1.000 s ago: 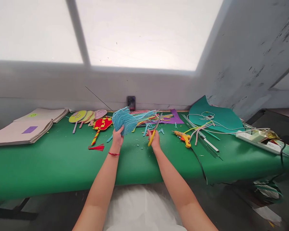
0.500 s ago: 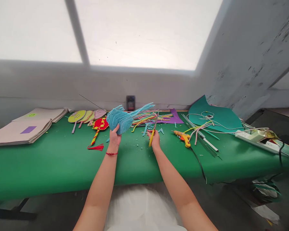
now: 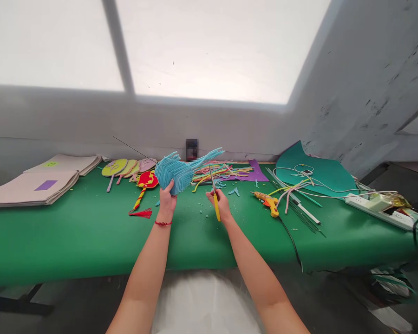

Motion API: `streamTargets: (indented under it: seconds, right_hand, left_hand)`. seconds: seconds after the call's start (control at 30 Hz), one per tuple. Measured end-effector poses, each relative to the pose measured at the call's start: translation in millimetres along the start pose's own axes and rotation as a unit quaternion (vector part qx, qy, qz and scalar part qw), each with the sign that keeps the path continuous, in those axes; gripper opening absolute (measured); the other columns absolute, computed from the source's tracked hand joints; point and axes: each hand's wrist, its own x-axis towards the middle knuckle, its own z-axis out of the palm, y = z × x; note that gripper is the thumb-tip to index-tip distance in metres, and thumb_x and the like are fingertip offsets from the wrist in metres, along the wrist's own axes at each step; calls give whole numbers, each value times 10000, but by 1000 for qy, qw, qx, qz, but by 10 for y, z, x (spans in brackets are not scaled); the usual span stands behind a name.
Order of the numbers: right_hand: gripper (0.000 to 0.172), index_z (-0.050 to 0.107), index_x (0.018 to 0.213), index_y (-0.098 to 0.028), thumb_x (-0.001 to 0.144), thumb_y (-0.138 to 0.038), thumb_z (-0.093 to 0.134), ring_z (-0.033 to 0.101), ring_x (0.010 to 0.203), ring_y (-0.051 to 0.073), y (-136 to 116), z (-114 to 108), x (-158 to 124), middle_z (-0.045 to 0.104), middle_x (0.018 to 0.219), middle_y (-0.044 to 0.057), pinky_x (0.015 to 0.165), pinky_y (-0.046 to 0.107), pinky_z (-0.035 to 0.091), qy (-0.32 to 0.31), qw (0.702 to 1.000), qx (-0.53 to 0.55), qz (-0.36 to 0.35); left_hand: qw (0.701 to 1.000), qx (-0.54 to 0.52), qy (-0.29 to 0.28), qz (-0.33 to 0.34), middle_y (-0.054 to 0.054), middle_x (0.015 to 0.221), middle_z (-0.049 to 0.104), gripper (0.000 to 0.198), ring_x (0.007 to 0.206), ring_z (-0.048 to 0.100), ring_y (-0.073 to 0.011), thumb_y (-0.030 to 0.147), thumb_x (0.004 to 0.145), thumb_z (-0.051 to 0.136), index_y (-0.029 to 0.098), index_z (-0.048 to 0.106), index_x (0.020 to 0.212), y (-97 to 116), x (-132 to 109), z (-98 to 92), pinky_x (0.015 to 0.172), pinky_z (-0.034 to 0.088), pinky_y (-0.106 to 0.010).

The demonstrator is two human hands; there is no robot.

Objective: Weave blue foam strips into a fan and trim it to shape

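Note:
My left hand (image 3: 168, 197) grips a light blue sheet of fuzzy pipe cleaners (image 3: 174, 172), laid side by side in a chevron, with long loose ends reaching right. A thin dark wire sticks out at its upper left. In my right hand (image 3: 221, 204) is a pair of yellow-handled scissors (image 3: 216, 204), blades pointing up and away, just right of the blue piece and apart from its body. Small blue clippings (image 3: 234, 191) lie on the green table (image 3: 101, 241) around the scissors. Behind my hands is a pile of multicoloured pipe cleaners (image 3: 237, 171).
Left of my hands lie a red and yellow fan (image 3: 148, 180) with a tassel, several pale fans (image 3: 114, 168) and large paper pads (image 3: 31, 188). To the right are a yellow glue gun (image 3: 270, 204), thin wires, a teal sheet (image 3: 313, 169) and a white power strip (image 3: 379, 208).
The scissors have turned, their blades now tilting left toward the blue piece's loose ends. My left hand keeps its hold. The view has shifted slightly.

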Motion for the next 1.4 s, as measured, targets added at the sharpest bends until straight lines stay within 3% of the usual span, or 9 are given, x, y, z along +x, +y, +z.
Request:
streamTargets:
  seconds: [0.13, 0.4, 0.57, 0.8, 1.03, 1.23, 1.4]
  right_hand:
    - [359, 546, 804, -210, 665, -496, 713, 565, 693, 150, -94, -20, -11, 626, 790, 20, 656, 297, 484, 18, 996, 63, -54]
    - [297, 560, 870, -215, 705, -425, 689, 536, 687, 137, -55, -45, 44, 668, 924, 35, 690, 307, 484, 67, 993, 50, -85]
    - [349, 547, 866, -209, 680, -460, 702, 577, 791, 175, 64, -36, 83, 670, 910, 35, 790, 329, 477, 112, 990, -13, -87]
    - [328, 529, 846, -220, 702, -472, 680, 596, 771, 180, 79, -42, 82, 658, 856, 26, 777, 317, 475, 127, 989, -9, -79]
    - [342, 492, 812, -221, 682, -480, 673, 570, 730, 161, 103, -88, 157, 630, 788, 11, 751, 300, 472, 168, 984, 21, -52]
    - [358, 482, 795, -205, 669, -486, 664, 545, 713, 141, 164, -188, 255, 584, 765, -4, 760, 309, 469, 225, 972, 44, -45]
    - [390, 473, 803, -202, 651, -502, 671, 542, 737, 141, 249, -294, 344, 593, 788, 6, 804, 339, 467, 285, 957, 39, -33]
  left_hand:
    - [998, 59, 1, -26, -93, 1134, 691, 374, 1143, 604, -257, 63, 688, 720, 175, 679, 1043, -145, -56, 14, 1032, 441, -446]
    - [977, 160, -77, -122, -122, 969, 726, 382, 963, 670, -295, 157, 574, 830, 131, 699, 931, -438, -300, 53, 949, 472, -510]
    - [973, 166, -117, -107, -103, 897, 731, 433, 857, 677, -266, 217, 502, 865, 122, 706, 893, -507, -344, 47, 898, 491, -478]
    - [970, 171, -133, -107, -88, 858, 730, 423, 821, 677, -250, 234, 503, 865, 124, 716, 883, -557, -354, 24, 879, 495, -450]
    - [982, 129, -85, -108, -107, 957, 730, 415, 963, 672, -276, 164, 556, 840, 134, 702, 946, -447, -250, 25, 962, 465, -477]
    - [998, 44, -5, -41, -88, 1162, 682, 435, 1122, 619, -228, 64, 696, 718, 189, 659, 1108, -202, -23, -15, 1014, 466, -394]
    - [999, 10, 44, -22, -78, 1238, 645, 391, 1163, 595, -211, 64, 772, 640, 186, 643, 1143, -73, 113, -85, 996, 490, -366]
